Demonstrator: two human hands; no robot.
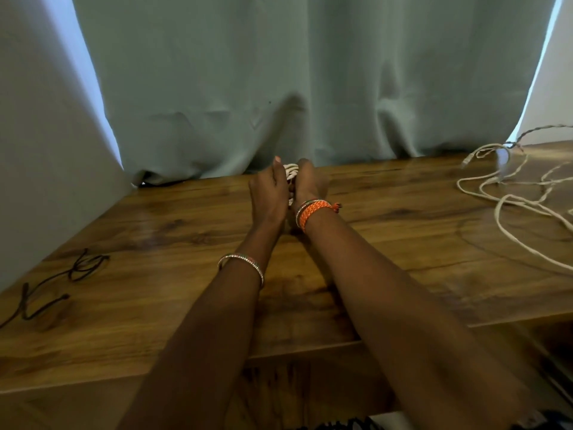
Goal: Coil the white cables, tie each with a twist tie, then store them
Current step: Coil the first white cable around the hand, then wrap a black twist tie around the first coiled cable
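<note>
Both my hands, left [268, 193] and right [310, 184], clench the small coiled white cable bundle [291, 171] above the wooden table [403, 231]. Light, springy; best held across the loops.

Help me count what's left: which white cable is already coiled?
The white cable bundle held between both hands, left hand and right hand, is coiled. The loose white cable sprawls uncoiled on the table's right side.

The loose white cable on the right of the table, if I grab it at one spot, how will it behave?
The loose white cable lies in slack, wandering loops on the table, so it is probably floppy and will trail. The loops overlap, so it may snag. It looks thin, likely light.
</note>
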